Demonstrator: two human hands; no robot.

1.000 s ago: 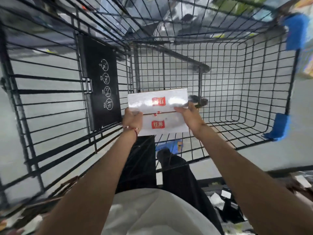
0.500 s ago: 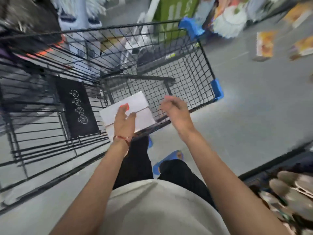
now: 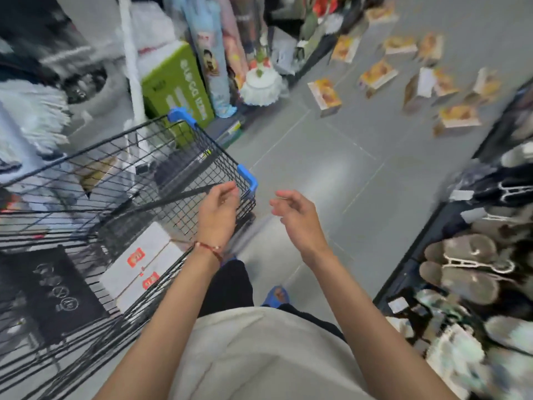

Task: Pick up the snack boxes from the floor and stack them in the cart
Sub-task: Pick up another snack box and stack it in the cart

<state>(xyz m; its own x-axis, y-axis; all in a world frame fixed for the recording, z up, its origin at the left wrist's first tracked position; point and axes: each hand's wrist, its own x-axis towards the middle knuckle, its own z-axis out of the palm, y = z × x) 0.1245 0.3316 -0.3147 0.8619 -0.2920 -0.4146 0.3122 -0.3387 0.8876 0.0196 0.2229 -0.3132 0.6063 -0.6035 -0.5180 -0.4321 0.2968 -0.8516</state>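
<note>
A black wire cart (image 3: pixel 202 145) with blue corner guards stands at the left. Two white snack boxes (image 3: pixel 141 265) with red labels lie flat on its floor. My left hand (image 3: pixel 217 210), with a red bracelet at the wrist, hovers over the cart's near right corner, fingers loosely curled and holding nothing. My right hand (image 3: pixel 294 215) hangs beside it over the grey floor, also loose and holding nothing. Several orange-printed snack boxes (image 3: pixel 324 96) lie scattered on the floor at the far right.
A green carton (image 3: pixel 176 82), rolled goods and a white cake-like decoration (image 3: pixel 259 85) stand beyond the cart. A low rack of slippers (image 3: pixel 473 272) lines the right edge. Grey tiled floor (image 3: pixel 317 168) lies open between the cart and the scattered boxes.
Both hands let go of the white boxes, which now lie in the cart. The hands rose out of the basket and the view swung right toward the floor boxes.
</note>
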